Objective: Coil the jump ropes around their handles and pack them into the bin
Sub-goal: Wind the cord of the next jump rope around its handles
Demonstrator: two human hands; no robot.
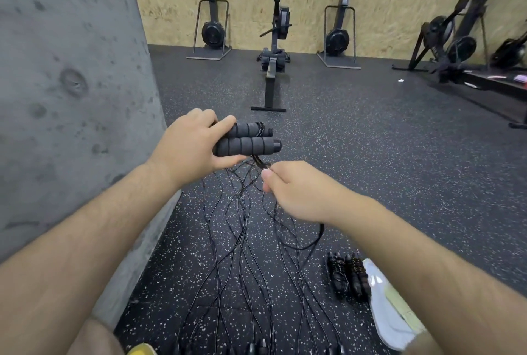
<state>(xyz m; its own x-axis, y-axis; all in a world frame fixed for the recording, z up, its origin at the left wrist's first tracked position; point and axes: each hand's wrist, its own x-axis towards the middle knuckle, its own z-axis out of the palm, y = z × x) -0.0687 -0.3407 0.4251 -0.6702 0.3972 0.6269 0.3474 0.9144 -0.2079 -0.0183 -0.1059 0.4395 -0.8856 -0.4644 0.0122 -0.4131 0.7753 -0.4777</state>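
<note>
My left hand (188, 143) grips a pair of black foam jump-rope handles (248, 139) held side by side, pointing right, with one turn of cord around the upper one. Just below them my right hand (296, 189) pinches the thin black cord (261, 165) that hangs from the handles. Several loose black ropes (245, 255) trail down across the speckled floor toward me. Two coiled jump ropes (348, 276) lie on the floor at the lower right. No bin is in view.
A grey concrete pillar (71, 98) stands close on the left. A rowing machine (273, 49) sits ahead, with other black gym machines (339, 35) along the wooden back wall. A white shoe (390, 309) is at the lower right.
</note>
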